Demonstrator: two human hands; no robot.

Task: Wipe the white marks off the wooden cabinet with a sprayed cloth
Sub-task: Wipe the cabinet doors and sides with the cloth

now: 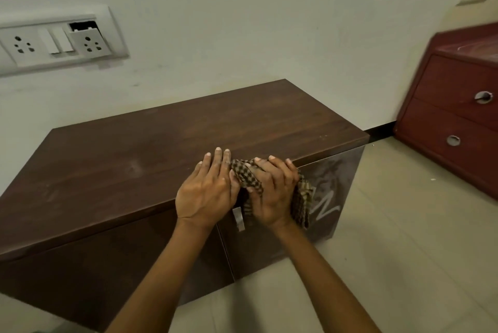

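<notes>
Head view, nearest first: two bare forearms reach up from the bottom edge to the front lip of the wooden cabinet (188, 138). The left hand (207, 190) lies flat on that lip, its digits straight and holding nothing; whether its thumb touches the fabric cannot be told. Just beside it the right hand (272, 192) has its fingers (277, 163) curled tight round a bunched checked cloth (246, 176), one end of which hangs down over the front. Below the hands a metal handle (238, 218) shows where the doors meet. On the right-hand door (336, 192), just beside the hanging end, the white marks (324, 208) are plain: a chalky zigzag, with a paler smeared patch above it. So the wiping looks barely under way at best, and the zigzag is wholly left to do. Whether the cloth is damp cannot be seen. Farther back the top carries faint pale smudges (134, 168) that may need a pass too. Behind stand the wall, a switch and socket panel (56, 41), and to the right a red drawer unit (452, 117).
</notes>
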